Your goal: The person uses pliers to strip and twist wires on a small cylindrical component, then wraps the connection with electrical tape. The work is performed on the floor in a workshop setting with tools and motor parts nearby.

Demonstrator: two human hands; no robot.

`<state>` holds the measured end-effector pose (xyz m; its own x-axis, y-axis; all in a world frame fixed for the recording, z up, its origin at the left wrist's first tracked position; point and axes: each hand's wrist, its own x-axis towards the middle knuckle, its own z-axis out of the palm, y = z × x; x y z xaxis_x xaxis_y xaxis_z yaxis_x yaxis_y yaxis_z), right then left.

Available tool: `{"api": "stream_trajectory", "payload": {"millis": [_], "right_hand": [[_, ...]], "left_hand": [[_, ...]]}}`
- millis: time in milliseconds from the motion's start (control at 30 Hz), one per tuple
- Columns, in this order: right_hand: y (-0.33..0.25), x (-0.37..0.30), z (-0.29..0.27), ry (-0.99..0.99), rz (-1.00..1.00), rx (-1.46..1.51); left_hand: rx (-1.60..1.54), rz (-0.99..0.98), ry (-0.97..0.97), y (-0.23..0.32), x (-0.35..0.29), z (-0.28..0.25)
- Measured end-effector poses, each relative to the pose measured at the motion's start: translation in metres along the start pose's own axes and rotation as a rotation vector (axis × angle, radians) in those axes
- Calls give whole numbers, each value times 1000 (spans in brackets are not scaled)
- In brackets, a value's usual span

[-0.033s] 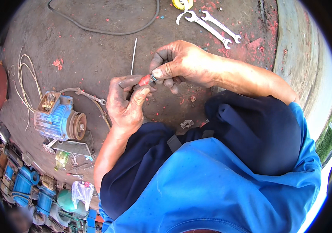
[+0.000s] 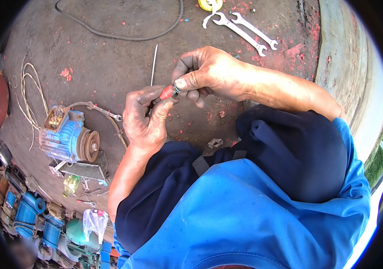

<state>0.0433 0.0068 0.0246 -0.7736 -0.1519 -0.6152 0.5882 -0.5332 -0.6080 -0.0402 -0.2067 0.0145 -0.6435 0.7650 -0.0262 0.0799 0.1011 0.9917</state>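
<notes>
My left hand [image 2: 145, 117] pinches a small red piece [image 2: 166, 93] between thumb and fingers. At its right end sits a small dark, ring-like part [image 2: 176, 89], gripped by the thumb and forefinger of my right hand [image 2: 205, 74]. The two pieces touch, but their exact kind is too small to make out. Both hands are closed and meet above the ground in front of my knees. Beyond my left hand a thin metal rod [image 2: 154, 65] points away; its near end is hidden behind the fingers.
To the left stands a blue electric motor [image 2: 63, 136] with a pulley and cable. Open-end wrenches [image 2: 241, 33] and a yellow tape roll [image 2: 210, 5] lie at the far right, a black hose [image 2: 124, 36] beyond my hands. Blue motors and machine parts [image 2: 28, 215] crowd the lower left.
</notes>
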Motion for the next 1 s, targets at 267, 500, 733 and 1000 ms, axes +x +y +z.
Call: {"api": "stream_trajectory", "payload": {"millis": [267,500,733,1000], "right_hand": [[4,0,-2,109,-155,-130],[13,6,-1,167,-48,-219],[10,2,-5,22,17,-220],[22,5,-10,-114,-140,-491]], "left_hand": [[-149,44,-90,-13,13,3],[96,35,-137,-23,4,-1],[-132,-320,-243,-7,10,-11],[-162,-319,-357,-12,8,-18]]}}
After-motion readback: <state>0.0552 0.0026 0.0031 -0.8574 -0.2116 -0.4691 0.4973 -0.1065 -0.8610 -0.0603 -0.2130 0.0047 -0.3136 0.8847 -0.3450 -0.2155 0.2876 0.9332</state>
